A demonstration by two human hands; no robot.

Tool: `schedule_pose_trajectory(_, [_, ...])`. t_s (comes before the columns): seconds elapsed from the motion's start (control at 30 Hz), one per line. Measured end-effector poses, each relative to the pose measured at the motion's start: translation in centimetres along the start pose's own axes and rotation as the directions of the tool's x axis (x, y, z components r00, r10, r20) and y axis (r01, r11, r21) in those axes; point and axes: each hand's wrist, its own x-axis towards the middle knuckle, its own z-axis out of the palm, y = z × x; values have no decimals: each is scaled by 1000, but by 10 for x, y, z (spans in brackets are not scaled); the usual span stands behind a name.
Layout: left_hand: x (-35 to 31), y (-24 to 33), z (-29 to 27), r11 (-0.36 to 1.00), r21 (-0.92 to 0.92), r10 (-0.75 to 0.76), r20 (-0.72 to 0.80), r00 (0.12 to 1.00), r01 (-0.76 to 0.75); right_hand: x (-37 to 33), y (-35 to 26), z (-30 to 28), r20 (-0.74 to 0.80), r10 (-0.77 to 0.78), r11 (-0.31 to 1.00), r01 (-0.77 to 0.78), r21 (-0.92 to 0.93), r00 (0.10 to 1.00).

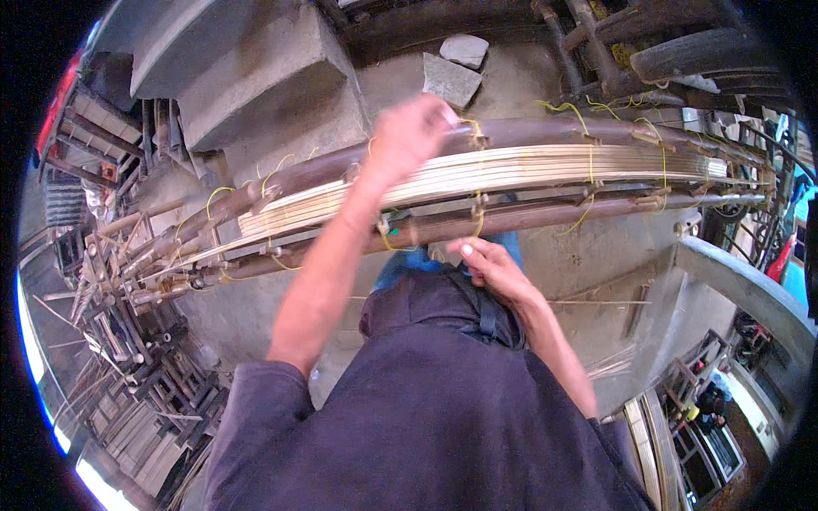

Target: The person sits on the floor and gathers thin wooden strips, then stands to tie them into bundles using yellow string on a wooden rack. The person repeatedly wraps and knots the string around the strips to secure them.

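Observation:
A long frame of two dark poles runs across in front of me, with a bundle of pale split bamboo strips (528, 166) lying between them. Yellow ties (591, 162) loop around strips and poles at intervals. My left hand (413, 132) reaches over the strips to the far pole (528, 129), beside a tie; motion smears its fingers, so its grip is unclear. Close to my waist, just on my side of the near pole (434, 228), my right hand (494, 266) has its fingers bent together in a pinch. Whatever it may hold is too small to make out.
Concrete steps (264, 94) rise beyond the frame at left. Two flat stones (452, 81) lie on the floor past the far pole. Stacked wood (145, 426) fills the lower left, dark logs (690, 55) the upper right. A low concrete ledge (741, 281) stands at right.

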Motion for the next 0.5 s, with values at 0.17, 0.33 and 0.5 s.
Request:
schedule_pose_trajectory(0.17, [-77,-5,50,993,107,39,113,993,-51,1,-206,13,193,-482,368,398,-840,854])
schedule_pose_trajectory(0.33, [-80,-10,64,994,84,80,-175,981,-66,123,-230,35,501,-385,328,622,-711,775])
schedule_pose_trajectory(0.5, [-72,7,71,974,203,114,-50,992,-102,180,-125,-30,40,-332,589,240,-772,943])
